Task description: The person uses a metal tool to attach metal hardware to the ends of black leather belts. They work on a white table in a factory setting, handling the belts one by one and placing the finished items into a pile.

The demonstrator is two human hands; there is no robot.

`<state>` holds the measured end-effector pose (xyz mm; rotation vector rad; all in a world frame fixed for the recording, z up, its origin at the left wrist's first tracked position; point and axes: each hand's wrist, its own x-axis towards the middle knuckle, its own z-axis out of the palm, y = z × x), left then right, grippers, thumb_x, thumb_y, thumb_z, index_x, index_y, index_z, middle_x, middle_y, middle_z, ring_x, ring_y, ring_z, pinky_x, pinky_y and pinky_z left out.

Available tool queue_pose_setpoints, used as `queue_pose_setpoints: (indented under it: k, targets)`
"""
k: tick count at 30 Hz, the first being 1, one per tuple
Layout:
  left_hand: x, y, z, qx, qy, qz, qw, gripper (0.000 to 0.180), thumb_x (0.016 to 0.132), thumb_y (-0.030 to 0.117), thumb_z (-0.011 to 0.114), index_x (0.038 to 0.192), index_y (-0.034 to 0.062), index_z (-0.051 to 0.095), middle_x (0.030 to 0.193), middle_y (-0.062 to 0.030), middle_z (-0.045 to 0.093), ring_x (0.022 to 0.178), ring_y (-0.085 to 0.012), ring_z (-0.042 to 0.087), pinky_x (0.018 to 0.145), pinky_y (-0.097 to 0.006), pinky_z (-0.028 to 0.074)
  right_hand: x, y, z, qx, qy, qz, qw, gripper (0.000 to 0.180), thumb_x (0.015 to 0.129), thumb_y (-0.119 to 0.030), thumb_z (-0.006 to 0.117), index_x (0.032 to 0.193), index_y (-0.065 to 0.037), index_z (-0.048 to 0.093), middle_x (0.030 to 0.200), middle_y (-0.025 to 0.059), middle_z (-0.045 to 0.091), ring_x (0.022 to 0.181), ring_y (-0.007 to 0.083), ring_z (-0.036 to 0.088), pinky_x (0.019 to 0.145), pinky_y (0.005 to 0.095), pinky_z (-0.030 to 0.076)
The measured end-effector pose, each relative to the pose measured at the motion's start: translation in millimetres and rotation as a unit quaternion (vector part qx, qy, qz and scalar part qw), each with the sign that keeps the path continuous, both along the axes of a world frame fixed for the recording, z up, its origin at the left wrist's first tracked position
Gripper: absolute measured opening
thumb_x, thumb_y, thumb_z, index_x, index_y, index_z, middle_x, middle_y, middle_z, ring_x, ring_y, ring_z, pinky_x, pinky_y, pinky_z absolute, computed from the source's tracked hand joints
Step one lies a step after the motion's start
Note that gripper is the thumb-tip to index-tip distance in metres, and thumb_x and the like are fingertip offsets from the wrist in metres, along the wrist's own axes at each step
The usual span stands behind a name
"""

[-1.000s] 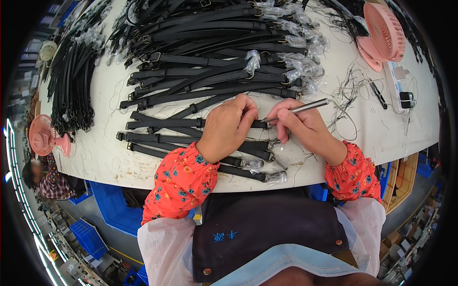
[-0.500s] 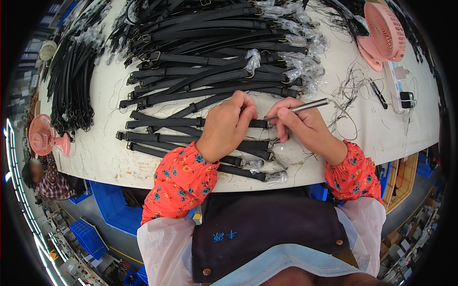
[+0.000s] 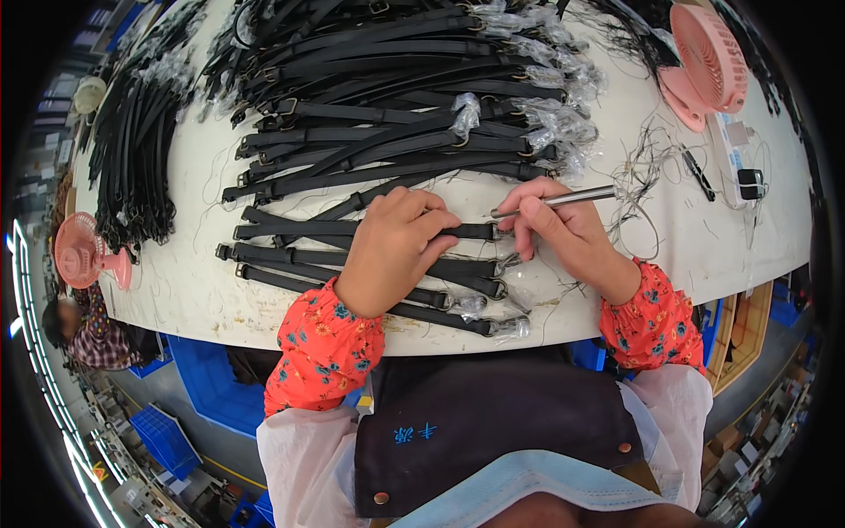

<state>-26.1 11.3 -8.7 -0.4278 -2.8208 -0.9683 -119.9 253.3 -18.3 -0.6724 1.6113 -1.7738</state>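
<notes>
My right hand (image 3: 568, 231) is closed around a slim silver pen-shaped tool (image 3: 585, 194), its pointed tip to the left, just above the end of a black strap (image 3: 475, 231). A thin grey cord appears to run from the tool's far end. My left hand (image 3: 393, 249) rests over the same strap, thumb and fingers closed on it left of the tip. Metal hardware at the strap's right end is partly hidden by my right fingers. Below it lie several more black straps (image 3: 440, 315) with buckles and clear plastic wrapping on their ends.
Beyond my hands is a large pile of black straps (image 3: 378, 110), with a bundle (image 3: 132, 158) at the left. Pink fans (image 3: 709, 62) stand on both sides. Loose threads, a black-handled tool (image 3: 698, 174) and a power strip (image 3: 729, 150) lie at the right of the white table (image 3: 687, 238).
My left hand has slid left and slightly down along the strap, away from the tool's tip. My right hand with the tool has barely moved; the tool lies a little flatter.
</notes>
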Motion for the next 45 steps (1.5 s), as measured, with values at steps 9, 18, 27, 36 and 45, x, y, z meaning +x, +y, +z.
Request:
queue_pose_setpoints:
  k: [9,18,27,36,45]
  targets:
    - [-1.0,5.1,0.0,0.020,0.014,0.009,1.000,0.023,0.079,0.004,0.080,0.100,0.0050,0.069,0.100,-0.0079,0.066,0.091,-0.0296,0.061,0.079,-0.039,0.051,-4.2,-5.5,1.2,0.025,0.339,0.007,0.940,0.021,0.099,-0.012,0.067,0.117,-0.005,0.063,0.090,0.0078,0.068,0.084,0.0228,0.068,0.073,0.0325,0.056]
    - [-3.7,2.6,-7.0,0.096,-0.028,0.004,0.995,0.025,0.078,0.004,0.081,0.096,0.0069,0.065,0.101,-0.0059,0.063,0.094,-0.0295,0.056,0.084,-0.040,0.046,1.3,-7.9,-8.1,0.052,0.397,0.033,0.916,0.036,0.086,-0.001,0.075,0.119,-0.010,0.064,0.106,0.0112,0.068,0.097,0.0345,0.067,0.080,0.0409,0.057]
    - [-3.3,15.5,6.9,-0.101,0.025,-0.015,0.994,0.019,0.078,0.010,0.081,0.091,0.0074,0.067,0.094,-0.0063,0.060,0.092,-0.0280,0.056,0.081,-0.040,0.045,1.1,-7.1,-8.6,0.056,0.396,0.025,0.916,0.039,0.086,-0.001,0.075,0.121,-0.010,0.062,0.109,0.0117,0.067,0.100,0.0355,0.066,0.082,0.0404,0.057]
    - [-13.5,14.8,7.7,-0.136,0.027,-0.103,0.985,0.012,0.086,0.004,0.069,0.094,0.0020,0.060,0.088,-0.0100,0.058,0.086,-0.0296,0.057,0.078,-0.041,0.047,3.1,-4.9,-4.1,0.074,0.367,0.045,0.926,0.045,0.084,0.000,0.074,0.125,-0.008,0.059,0.114,0.0158,0.064,0.107,0.0381,0.063,0.089,0.0425,0.054]
    - [-6.0,4.0,-3.1,0.132,-0.022,0.011,0.991,0.027,0.083,0.002,0.077,0.104,0.0054,0.059,0.111,-0.0118,0.067,0.100,-0.0311,0.063,0.088,-0.039,0.048,0.4,-3.8,0.7,0.058,0.309,-0.005,0.949,0.044,0.085,0.005,0.073,0.124,-0.009,0.060,0.113,0.0122,0.065,0.097,0.0253,0.069,0.083,0.0335,0.057]
